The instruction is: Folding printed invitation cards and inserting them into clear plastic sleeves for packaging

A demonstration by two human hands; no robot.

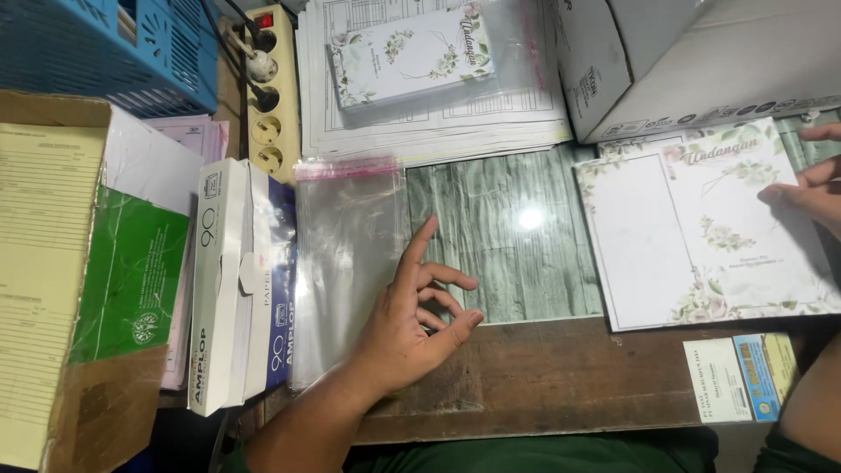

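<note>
Hands on desk, nothing gripped.
Your left hand (412,315) rests unclenched beside plastic sleeves (346,263); right hand (810,188) fingertips press floral card (701,228), right edge.

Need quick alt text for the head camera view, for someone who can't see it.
A person's left hand rests by a stack of clear plastic sleeves while the right hand touches a floral printed card on a wooden desk.

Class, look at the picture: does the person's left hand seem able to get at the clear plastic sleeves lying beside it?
Probably yes. The left hand hovers open at the right edge of the clear plastic sleeves, which lie flat on the desk with nothing on top. The envelope box sits on their far side, out of the way.
</note>
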